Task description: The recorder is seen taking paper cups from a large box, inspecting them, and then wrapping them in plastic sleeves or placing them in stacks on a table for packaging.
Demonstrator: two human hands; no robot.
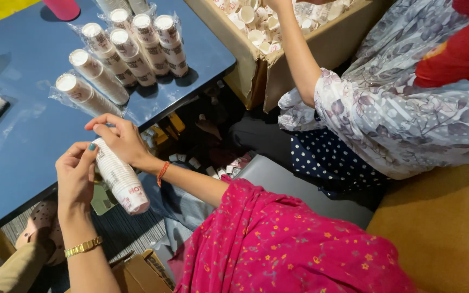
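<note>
The cup stack [120,176] sits between both hands, its long axis slanting from the fingers down toward the wearer, closed bottom end lowest. It looks bare, not yet wrapped. The left hand [75,176] closes on its upper side; the right hand [119,139] pinches the top rim. Beyond the right hand, seven wrapped stacks [128,51] already lie on the blue surface [23,130]. Farther right, loose cups fill a box [261,76], so plenty seems left.
</note>
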